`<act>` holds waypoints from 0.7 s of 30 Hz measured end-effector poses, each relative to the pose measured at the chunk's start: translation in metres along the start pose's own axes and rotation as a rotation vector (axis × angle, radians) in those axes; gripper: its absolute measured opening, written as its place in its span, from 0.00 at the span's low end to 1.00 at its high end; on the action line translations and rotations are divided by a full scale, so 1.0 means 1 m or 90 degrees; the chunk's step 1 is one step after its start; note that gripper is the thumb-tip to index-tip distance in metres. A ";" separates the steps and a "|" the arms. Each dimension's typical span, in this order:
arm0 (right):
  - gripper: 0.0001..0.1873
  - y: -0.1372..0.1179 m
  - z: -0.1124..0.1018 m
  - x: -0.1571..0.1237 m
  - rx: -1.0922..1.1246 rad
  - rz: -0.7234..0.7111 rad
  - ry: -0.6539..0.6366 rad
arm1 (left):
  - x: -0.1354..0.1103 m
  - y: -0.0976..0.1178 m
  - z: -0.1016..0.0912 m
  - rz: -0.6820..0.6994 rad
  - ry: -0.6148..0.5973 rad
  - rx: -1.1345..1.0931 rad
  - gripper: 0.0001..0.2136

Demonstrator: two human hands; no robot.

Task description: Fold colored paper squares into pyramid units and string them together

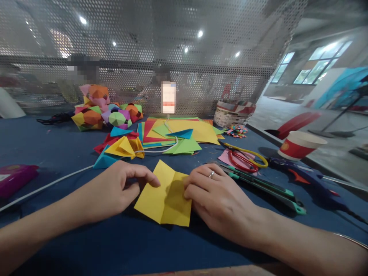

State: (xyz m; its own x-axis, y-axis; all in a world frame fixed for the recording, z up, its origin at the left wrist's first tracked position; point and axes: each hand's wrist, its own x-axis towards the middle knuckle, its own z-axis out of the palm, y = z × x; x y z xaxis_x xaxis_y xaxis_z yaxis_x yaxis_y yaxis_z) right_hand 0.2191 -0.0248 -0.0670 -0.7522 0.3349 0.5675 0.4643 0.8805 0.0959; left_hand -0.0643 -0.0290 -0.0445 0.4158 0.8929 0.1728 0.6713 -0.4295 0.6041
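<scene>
My left hand (115, 191) and right hand (218, 199) pinch the yellow sheet (165, 195) at its sides. If either slips, the crease may run crooked.

**Both hands low, fingers pinched inward**

Both forearms are bare and reach in from the near edge of the tabletop, angled toward each other. The left hand (113, 191) lies knuckles up, thumb and forefinger pinched together and pointing right. The right hand (214, 195) is palm down, fingers curled and pressed flat, tips pointing left, with a ring on one finger. A thin bangle circles the right forearm. The hands sit near each other, not touching.
</scene>
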 end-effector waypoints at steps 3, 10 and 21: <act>0.13 0.000 0.001 0.000 0.001 0.012 -0.007 | -0.003 0.000 -0.001 0.086 0.033 0.060 0.15; 0.07 -0.001 -0.001 0.001 0.040 0.017 -0.025 | -0.003 -0.009 0.004 0.223 0.099 0.115 0.12; 0.09 -0.006 -0.006 -0.001 0.148 -0.015 -0.019 | -0.017 -0.001 0.007 0.308 0.036 0.128 0.14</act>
State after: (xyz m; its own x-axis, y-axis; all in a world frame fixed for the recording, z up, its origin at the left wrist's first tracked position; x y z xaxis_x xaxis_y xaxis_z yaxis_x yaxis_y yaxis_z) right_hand 0.2200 -0.0327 -0.0632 -0.7767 0.3208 0.5421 0.3295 0.9404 -0.0843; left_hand -0.0679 -0.0442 -0.0535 0.6773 0.5894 0.4403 0.5176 -0.8070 0.2842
